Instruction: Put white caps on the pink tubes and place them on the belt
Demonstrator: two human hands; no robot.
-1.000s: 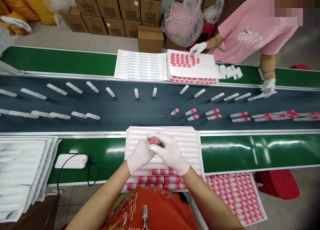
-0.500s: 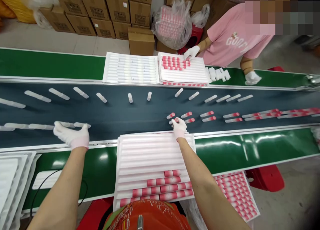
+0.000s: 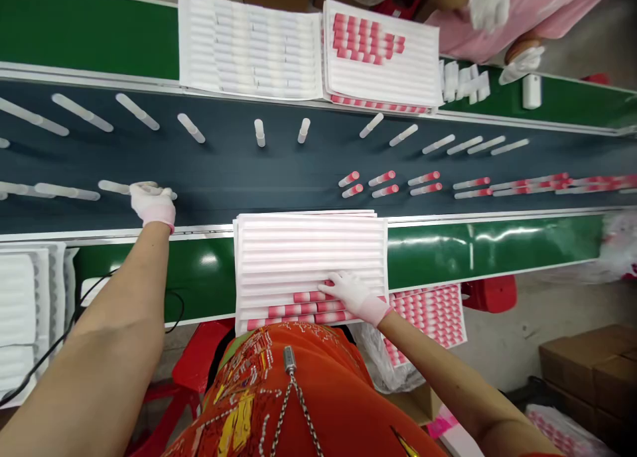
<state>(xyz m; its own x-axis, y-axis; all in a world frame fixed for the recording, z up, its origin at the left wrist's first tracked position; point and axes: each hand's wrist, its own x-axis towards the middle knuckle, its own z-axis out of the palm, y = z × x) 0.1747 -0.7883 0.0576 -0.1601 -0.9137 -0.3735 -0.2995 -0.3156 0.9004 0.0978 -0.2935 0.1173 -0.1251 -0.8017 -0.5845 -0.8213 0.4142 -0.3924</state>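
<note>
Right hand back at tray, seemingly

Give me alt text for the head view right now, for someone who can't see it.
A worker's gloved right hand is at red tubes in a white tray, while the gloved left hand is at white tubes on a dark belt. Across the belt, a co-worker in pink is near more trays.

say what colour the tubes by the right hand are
The tubes are pinkish red and white, clearest in the head view.
</note>
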